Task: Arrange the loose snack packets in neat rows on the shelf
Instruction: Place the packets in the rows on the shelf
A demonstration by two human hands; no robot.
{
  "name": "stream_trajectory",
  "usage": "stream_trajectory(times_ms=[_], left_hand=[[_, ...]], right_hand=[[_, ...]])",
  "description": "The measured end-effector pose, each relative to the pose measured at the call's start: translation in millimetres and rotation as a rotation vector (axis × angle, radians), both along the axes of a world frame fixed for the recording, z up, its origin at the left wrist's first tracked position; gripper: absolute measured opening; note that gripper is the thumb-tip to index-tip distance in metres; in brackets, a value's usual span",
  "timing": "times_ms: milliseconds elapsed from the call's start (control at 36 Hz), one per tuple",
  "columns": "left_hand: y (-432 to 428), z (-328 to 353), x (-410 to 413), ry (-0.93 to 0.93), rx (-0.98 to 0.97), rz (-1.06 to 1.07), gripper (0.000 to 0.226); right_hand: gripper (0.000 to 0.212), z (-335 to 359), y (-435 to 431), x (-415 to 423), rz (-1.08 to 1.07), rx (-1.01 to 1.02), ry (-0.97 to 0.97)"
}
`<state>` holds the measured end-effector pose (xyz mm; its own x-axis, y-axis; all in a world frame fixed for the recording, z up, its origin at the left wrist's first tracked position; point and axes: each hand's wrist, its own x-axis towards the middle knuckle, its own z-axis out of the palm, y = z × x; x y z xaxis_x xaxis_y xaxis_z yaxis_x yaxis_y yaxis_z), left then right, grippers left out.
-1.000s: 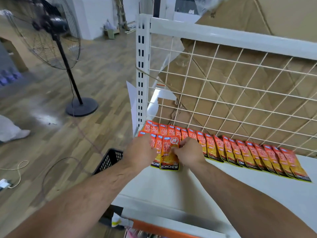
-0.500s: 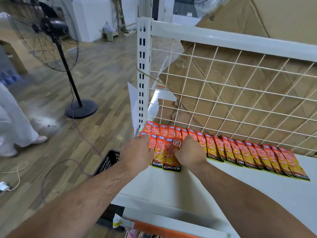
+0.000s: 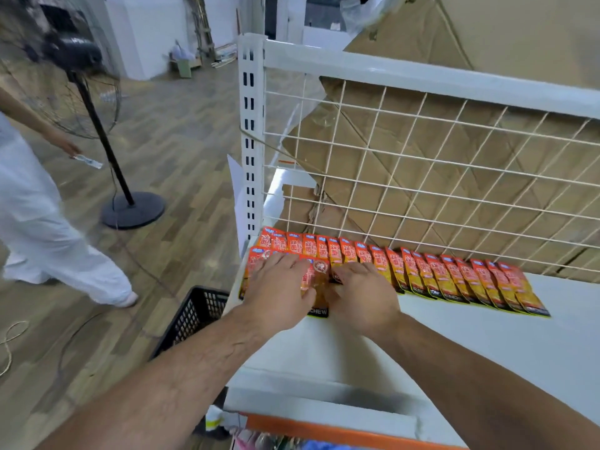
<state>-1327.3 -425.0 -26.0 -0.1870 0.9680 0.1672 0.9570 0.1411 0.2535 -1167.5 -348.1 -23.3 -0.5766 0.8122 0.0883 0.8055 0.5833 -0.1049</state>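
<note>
A long row of orange snack packets (image 3: 454, 277) lies overlapping along the back of the white shelf (image 3: 487, 345), against the wire grid (image 3: 422, 177). At the left end a second, front group of packets (image 3: 316, 280) sits on top of that row. My left hand (image 3: 279, 297) lies flat on this group with its fingers spread. Beside it, my right hand (image 3: 363, 297) has bent fingers on the packets; one packet's black bottom edge shows between the hands. The packets under both hands are mostly hidden.
A black plastic basket (image 3: 191, 316) stands on the floor below the shelf's left end. A pedestal fan (image 3: 133, 209) stands at the left, and a person in white (image 3: 39, 222) walks past it. Cardboard (image 3: 487, 76) leans behind the grid. Cables trail on the wooden floor.
My left hand has flattened and spread over the front packets, which sit slightly further back. The person in white has walked further into view at the left.
</note>
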Motion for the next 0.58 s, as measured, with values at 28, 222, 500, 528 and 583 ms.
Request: stream_trajectory(times_ms=[28,222,500,528,583], left_hand=[[3,0,6,-0.009,-0.023,-0.018,0.060],[24,0,58,0.012,-0.166,-0.155,0.068],[40,20,176,0.042,-0.144,-0.314,0.068],[41,21,190,0.049,-0.139,-0.327,0.068],[42,23,222,0.052,-0.131,-0.344,0.066]], right_hand=[[0.045,1,-2,8,0.026,0.019,-0.043],[0.074,10,-5,77,-0.055,-0.122,-0.169],[0.077,22,-8,204,-0.221,-0.133,-0.070],[0.076,24,-10,219,-0.234,-0.130,-0.072],[0.074,28,-13,251,-0.256,-0.123,-0.076]])
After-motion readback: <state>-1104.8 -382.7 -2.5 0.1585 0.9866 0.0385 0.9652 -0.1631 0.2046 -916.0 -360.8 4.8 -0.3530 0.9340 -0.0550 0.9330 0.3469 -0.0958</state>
